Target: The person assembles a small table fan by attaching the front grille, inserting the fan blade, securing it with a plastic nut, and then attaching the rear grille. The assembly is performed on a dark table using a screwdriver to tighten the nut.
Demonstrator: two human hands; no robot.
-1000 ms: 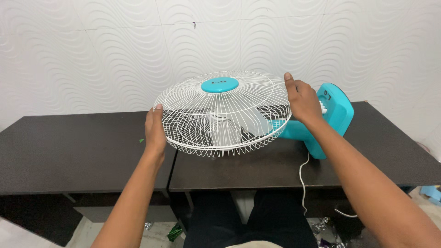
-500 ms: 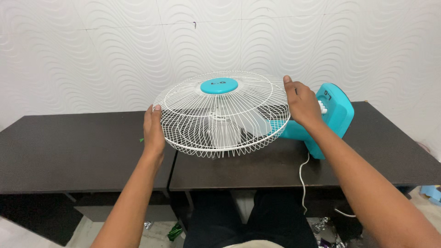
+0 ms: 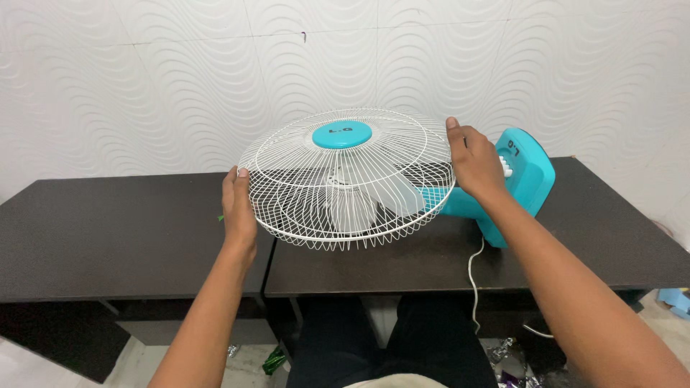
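White fan grille (image 3: 345, 179) gripped at opposite rims by left hand (image 3: 238, 205) and right hand (image 3: 474, 162), uneven pulling could bend wires or tip the teal fan base (image 3: 521, 183).

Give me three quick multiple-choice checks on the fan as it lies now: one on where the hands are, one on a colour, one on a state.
1. Where are the two hands?
A. both on the teal base
B. on opposite sides of the grille rim
C. flat on the table

2. What colour is the grille's centre cap?
A. teal
B. red
C. black

3. How does the fan lie?
A. upright on its base
B. on its back, grille facing up
C. hung on the wall

Answers:
1 B, the left hand and right hand grip the white grille at opposite edges.
2 A, the cap is teal.
3 B, the grille faces up and the teal base rests on the dark table.
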